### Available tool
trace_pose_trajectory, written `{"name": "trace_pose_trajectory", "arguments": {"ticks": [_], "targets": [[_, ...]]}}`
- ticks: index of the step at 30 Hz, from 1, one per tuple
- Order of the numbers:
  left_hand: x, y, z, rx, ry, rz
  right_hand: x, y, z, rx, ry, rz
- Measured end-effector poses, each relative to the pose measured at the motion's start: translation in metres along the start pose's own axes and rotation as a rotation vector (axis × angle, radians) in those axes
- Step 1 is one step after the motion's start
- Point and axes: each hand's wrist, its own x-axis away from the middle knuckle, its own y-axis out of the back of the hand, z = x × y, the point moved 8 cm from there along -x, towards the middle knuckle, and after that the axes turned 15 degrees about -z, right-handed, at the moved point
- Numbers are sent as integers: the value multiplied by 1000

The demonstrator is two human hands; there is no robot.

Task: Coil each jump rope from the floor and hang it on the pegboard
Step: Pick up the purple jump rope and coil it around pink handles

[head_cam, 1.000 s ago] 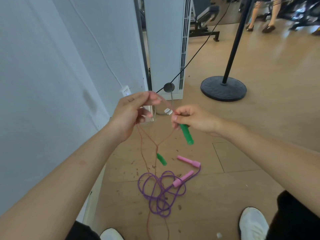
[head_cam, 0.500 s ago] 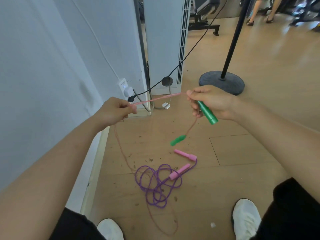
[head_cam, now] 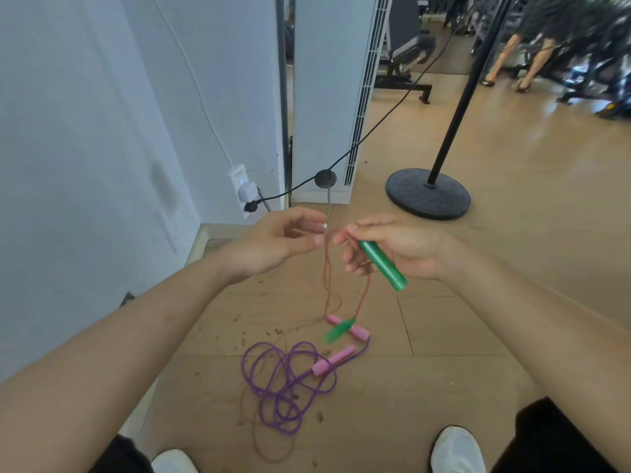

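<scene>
Right hand (head_cam: 403,247) closed on green handle (head_cam: 382,264), long axis slanting down and away from left hand (head_cam: 273,244). Left fingertips pinching pink-brown cord (head_cam: 327,268) just beside handle top; remaining cord hanging below handle to floor, near purple rope (head_cam: 283,380).

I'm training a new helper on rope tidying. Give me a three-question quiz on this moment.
1. True or false: the purple rope is already lifted off the floor.
2. Which hand holds a green handle? A) left hand B) right hand C) neither
3. Fill in: the second green handle hangs just above the ____ handles of the purple rope.

Key: 1. False, it lies tangled on the floor. 2. B, the right hand grips it, while the left hand pinches the reddish-brown cord. 3. pink.
</scene>
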Motion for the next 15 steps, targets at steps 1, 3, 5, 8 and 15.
{"name": "trace_pose_trajectory", "arguments": {"ticks": [1,3,5,8,15], "targets": [[1,-7,-4,-3,-42,28,1,-2,0,-8,-7,15],[3,-11,-8,24,-73,23,3,-5,0,-12,-20,39],[1,-5,-8,36,-70,-29,5,-6,-2,-4,-33,50],[-1,3,-10,-4,-80,-82,7,-6,-5,21,-51,69],[-15,68,18,-19,114,-611,6,-2,-9,2,-59,71]]}}
